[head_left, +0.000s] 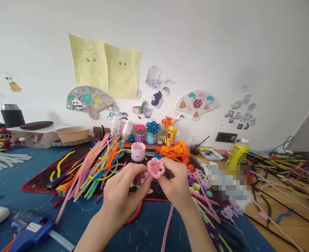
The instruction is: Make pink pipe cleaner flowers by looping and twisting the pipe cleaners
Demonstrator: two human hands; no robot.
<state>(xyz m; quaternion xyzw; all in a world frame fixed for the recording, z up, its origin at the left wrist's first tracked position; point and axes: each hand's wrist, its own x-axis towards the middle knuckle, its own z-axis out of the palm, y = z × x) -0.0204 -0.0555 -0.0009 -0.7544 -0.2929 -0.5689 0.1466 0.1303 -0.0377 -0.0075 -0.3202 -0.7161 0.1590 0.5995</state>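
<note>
A pink pipe-cleaner flower [156, 168] with looped petals is held up between my two hands, over the dark mat. My left hand [126, 189] pinches its left side with thumb and forefinger. On the right side, my right hand [175, 182] grips it by thumb and fingertips. Just behind the flower stands a small pink pipe-cleaner pot [138, 152]. Loose pink, orange and green pipe cleaners [91, 164] lie in a bundle to the left. Orange pipe-cleaner flowers [177, 152] are heaped behind my right hand.
A blue glue gun [33, 229] lies at the front left. Finished flower pots [151, 133] and a juice bottle [171, 133] stand by the wall. A yellow bottle [237, 154], a plastic cup [196, 145] and a white tray [211, 154] sit at right, near purple flowers [228, 213].
</note>
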